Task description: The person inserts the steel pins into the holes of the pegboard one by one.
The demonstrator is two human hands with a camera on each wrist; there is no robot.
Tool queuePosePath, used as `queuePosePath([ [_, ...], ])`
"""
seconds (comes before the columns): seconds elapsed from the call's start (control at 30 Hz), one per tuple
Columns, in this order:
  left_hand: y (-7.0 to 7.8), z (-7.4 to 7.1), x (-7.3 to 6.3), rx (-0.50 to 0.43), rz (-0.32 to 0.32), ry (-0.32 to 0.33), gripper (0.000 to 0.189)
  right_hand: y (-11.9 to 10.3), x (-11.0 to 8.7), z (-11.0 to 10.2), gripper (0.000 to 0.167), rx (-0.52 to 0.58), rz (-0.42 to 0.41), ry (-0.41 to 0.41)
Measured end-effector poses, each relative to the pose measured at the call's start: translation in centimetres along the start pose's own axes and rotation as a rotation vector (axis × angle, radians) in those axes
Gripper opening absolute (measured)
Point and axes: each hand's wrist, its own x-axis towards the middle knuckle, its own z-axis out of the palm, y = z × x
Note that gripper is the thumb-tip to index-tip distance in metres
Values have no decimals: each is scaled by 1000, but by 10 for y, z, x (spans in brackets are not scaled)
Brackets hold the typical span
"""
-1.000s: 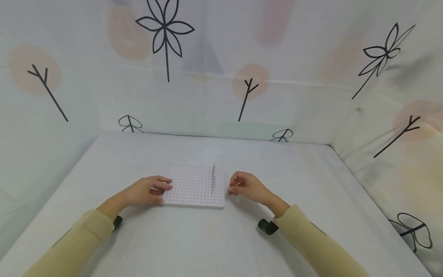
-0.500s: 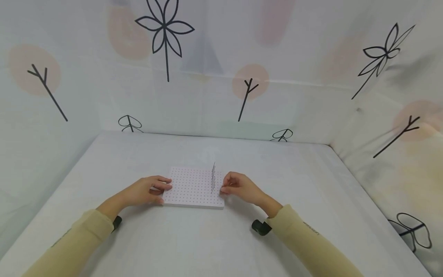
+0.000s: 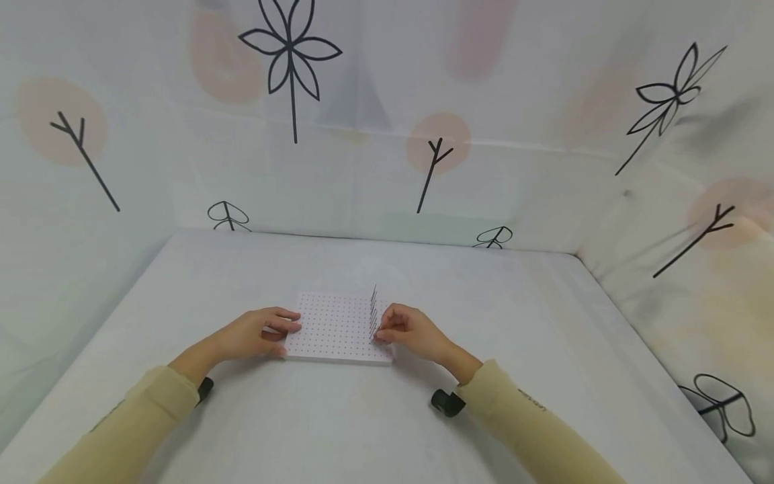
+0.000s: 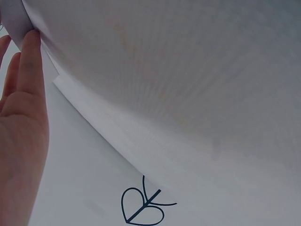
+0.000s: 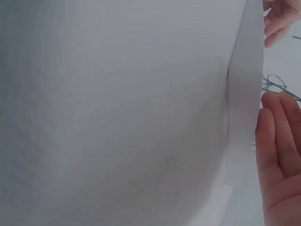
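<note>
A white square pegboard (image 3: 335, 326), covered in a grid of small holes, lies on the table. Near its right side stands a row of thin metal pins (image 3: 373, 312), upright and slightly tilted. My left hand (image 3: 254, 333) rests against the board's left edge, fingers relaxed and extended; the left wrist view shows its fingertips touching the board's edge (image 4: 16, 21). At the near end of the row, my right hand (image 3: 414, 333) pinches a thin metal pin between thumb and index finger, just above the board. The pin is mostly hidden by the fingertips.
A white cloth covers the table (image 3: 290, 423). Behind it and at both sides hangs a pale curtain (image 3: 363, 181) with plant drawings. Dark wrist cameras (image 3: 447, 403) sit under both cuffs.
My right hand has moved left, from beside the board's right edge to over the board at the near end of the pin row. The left hand and the board have stayed put.
</note>
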Motion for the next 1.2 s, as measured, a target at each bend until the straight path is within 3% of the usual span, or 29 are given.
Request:
queuePosePath([
  [0.17,1,1,0,5,3,5,48,-4,-1,1,8,-38,3,11],
  [0.4,1,2,-1,9,-18,10,48,-33,-6,5,6,-105,-4,5],
  [0.67,1,0,0,8,12,0,49,-8,3,8,4,-160,25,65],
  [1.2,-3,1,1,18,-5,0,49,-3,6,9,4,-175,27,81],
])
